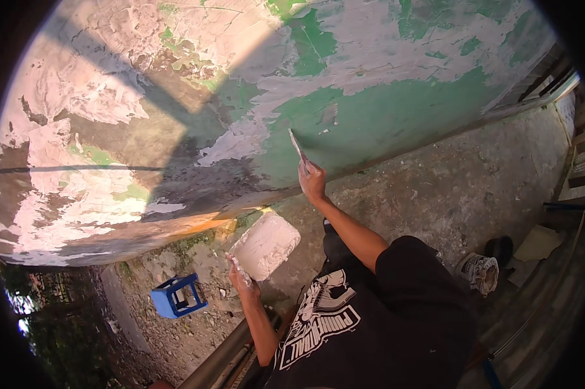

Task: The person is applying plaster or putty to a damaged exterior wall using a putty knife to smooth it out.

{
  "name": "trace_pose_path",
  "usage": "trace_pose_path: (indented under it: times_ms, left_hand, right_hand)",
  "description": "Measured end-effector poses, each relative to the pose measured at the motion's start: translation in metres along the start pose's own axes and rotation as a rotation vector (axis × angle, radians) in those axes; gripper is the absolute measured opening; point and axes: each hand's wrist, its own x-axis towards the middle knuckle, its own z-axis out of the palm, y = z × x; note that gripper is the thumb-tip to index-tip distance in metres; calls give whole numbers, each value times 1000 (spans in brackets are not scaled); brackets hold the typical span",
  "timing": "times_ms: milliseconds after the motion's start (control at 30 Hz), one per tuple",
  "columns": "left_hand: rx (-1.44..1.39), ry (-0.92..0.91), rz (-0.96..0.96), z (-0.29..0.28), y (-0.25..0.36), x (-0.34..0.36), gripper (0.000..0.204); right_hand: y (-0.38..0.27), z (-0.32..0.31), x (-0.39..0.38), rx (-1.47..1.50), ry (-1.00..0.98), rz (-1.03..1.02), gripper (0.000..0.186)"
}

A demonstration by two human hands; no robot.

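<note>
My right hand point(312, 183) is closed round a putty knife point(296, 144), seen nearly edge-on, its blade pointing up at the wall. The tip lies over a green stretch of the wall point(383, 117); whether it touches cannot be told. Lower and to the left, my left hand point(242, 277) grips the near left edge of a rectangular putty board point(266, 245). Whitish putty coats the board, and smears of it show on my left fingers. Pale putty patches cover much of the green and grey wall.
A small blue plastic stool point(176, 297) stands on rubbly ground at the lower left. On the concrete floor point(422, 188) at right are a putty-stained bucket point(479, 272) and a flat tan sheet point(537, 244). Poles point(224, 353) run beside my left forearm.
</note>
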Motion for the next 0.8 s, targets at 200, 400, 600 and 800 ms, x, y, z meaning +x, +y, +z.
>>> trace_pose_path:
  times_ms: [200,400,600,800]
  left_hand:
    - [125,-167,-8,11,34,39,45]
    - [206,-210,-92,-4,31,80,47]
    - [300,-370,-119,-16,43,105,47]
    - [314,-513,-192,-27,29,128,44]
  right_hand:
    - [10,-33,31,-56,335,407,24]
    - [21,35,46,-102,518,156,35]
    - [-1,48,-28,-13,209,212,37]
    - [-3,8,35,-61,593,332,43]
